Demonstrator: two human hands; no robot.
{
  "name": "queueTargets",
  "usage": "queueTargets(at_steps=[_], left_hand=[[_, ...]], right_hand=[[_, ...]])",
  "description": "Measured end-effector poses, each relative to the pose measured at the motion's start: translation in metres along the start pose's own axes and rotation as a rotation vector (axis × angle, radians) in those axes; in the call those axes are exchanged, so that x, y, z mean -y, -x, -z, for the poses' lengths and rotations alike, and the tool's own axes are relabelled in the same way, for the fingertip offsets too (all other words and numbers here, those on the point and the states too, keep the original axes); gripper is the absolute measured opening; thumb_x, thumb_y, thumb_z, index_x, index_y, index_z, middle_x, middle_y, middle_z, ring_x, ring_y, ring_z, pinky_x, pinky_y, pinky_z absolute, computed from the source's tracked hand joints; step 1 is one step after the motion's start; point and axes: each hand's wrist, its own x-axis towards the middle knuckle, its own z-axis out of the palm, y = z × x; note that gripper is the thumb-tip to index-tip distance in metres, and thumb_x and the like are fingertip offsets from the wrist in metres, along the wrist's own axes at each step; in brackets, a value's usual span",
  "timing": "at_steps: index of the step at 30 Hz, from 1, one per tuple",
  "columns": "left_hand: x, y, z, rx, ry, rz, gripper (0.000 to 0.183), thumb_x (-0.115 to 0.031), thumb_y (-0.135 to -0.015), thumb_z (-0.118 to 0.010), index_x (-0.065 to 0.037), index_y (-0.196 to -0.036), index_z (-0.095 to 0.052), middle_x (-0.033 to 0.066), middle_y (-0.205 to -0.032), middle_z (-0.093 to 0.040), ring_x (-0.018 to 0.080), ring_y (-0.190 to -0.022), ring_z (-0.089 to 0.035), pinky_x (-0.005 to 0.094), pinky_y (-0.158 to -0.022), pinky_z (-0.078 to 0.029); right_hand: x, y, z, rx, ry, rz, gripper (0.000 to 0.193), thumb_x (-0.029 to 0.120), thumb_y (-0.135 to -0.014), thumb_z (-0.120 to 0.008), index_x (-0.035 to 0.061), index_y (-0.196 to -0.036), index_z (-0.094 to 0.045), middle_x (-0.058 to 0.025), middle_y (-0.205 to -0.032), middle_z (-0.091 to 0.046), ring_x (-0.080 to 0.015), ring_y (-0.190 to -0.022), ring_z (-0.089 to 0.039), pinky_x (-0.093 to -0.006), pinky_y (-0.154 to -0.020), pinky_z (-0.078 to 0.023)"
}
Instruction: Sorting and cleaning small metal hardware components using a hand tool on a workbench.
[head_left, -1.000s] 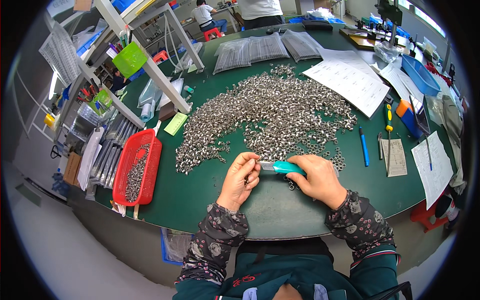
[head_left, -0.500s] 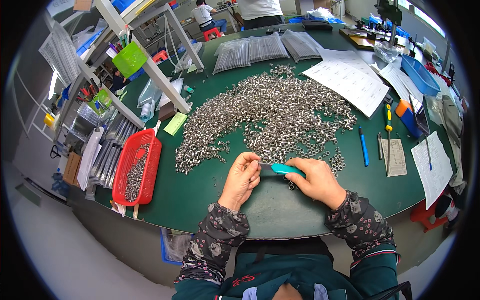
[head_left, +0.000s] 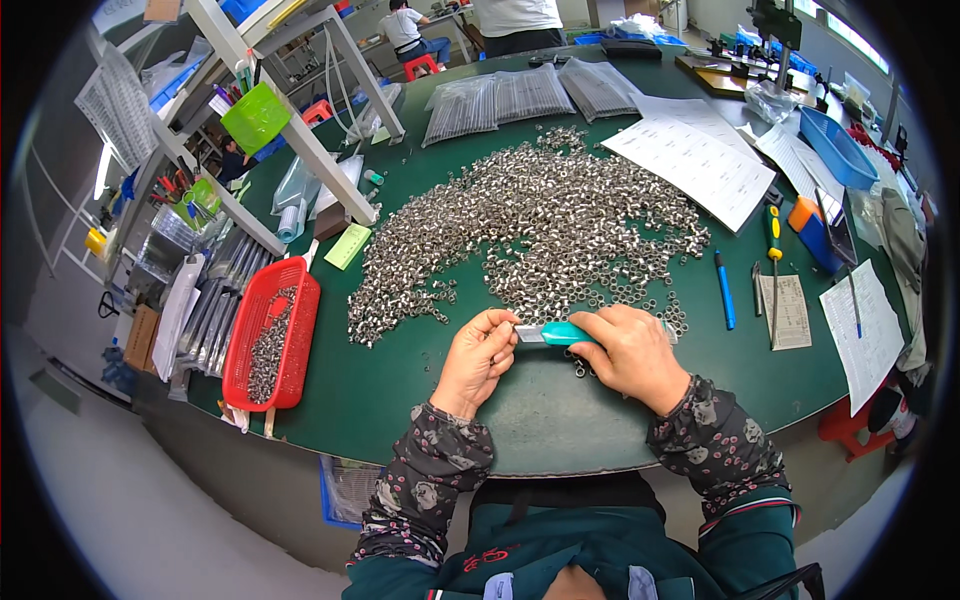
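My right hand (head_left: 636, 358) is closed round the teal handle of a utility knife (head_left: 564, 334), and its flat blade points left. Just past the blade tip, my left hand (head_left: 478, 364) is closed in a pinch of thumb and forefinger. Whatever lies between those fingertips is too small to make out. The tip meets or nearly touches them. Beyond both hands spreads a wide heap of small silvery metal rings (head_left: 545, 215) on the green tabletop (head_left: 560, 430). A few loose rings (head_left: 581, 369) lie beneath the knife.
At left stands a red plastic basket (head_left: 312, 325) partly filled with small metal parts. Bagged tubes (head_left: 460, 112) lie behind the heap. On the right are paper sheets (head_left: 690, 165), a blue pen (head_left: 725, 290), and a yellow-handled screwdriver (head_left: 773, 235). A shelf post (head_left: 325, 172) rises at left.
The knife has rolled slightly, so its blade now shows a brighter flat face. My right hand has turned a little with it. My left hand keeps its pinch at nearly the same spot.
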Motion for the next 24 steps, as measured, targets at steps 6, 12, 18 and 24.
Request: queueTargets(at_steps=[6, 12, 18, 24], left_hand=[[-0.003, 0.000, 0.000, -0.006, -0.021, 0.048, 0.013, -0.010, -0.093, -0.056, -0.002, -0.103, -0.057, 0.0026, -0.076, -0.055, 0.0028, -0.051, -0.036, 0.0154, -0.041, -0.027], [-0.005, 0.001, -0.002, -0.015, -0.043, 0.081, 0.013, -0.011, -0.093, -0.055, -0.002, -0.102, -0.057, 0.0031, -0.078, -0.055, 0.0021, -0.050, -0.035, 0.0153, -0.041, -0.027], [-0.004, 0.002, -0.004, -0.020, 0.027, 0.100, 0.015, -0.015, -0.095, -0.053, -0.002, -0.101, -0.057, 0.0024, -0.078, -0.054, 0.0021, -0.051, -0.035, 0.0152, -0.040, -0.026], [-0.006, 0.000, -0.005, -0.099, 0.094, 0.066, 0.019, -0.021, -0.097, -0.051, -0.003, -0.097, -0.057, 0.0015, -0.077, -0.051, 0.0033, -0.054, -0.038, 0.0159, -0.039, -0.026]], right_hand=[[-0.002, -0.002, 0.001, -0.056, 0.085, 0.113, 0.030, 0.018, -0.070, -0.073, 0.0090, -0.097, -0.063, -0.0045, -0.072, -0.056, -0.0224, -0.067, -0.056, -0.0364, -0.061, -0.044], [-0.005, -0.003, 0.003, -0.066, 0.157, 0.185, 0.034, 0.018, -0.068, -0.074, 0.0074, -0.099, -0.062, -0.0034, -0.075, -0.056, -0.0209, -0.068, -0.055, -0.0354, -0.060, -0.042], [-0.002, -0.007, 0.006, -0.107, 0.145, 0.180, 0.034, 0.014, -0.067, -0.073, 0.0068, -0.098, -0.062, -0.0053, -0.075, -0.056, -0.0227, -0.068, -0.055, -0.0357, -0.061, -0.042], [0.011, 0.001, 0.011, 0.121, 0.297, 0.383, 0.036, 0.013, -0.065, -0.072, 0.0075, -0.099, -0.062, -0.0031, -0.078, -0.059, -0.0192, -0.067, -0.055, -0.0336, -0.059, -0.042]])
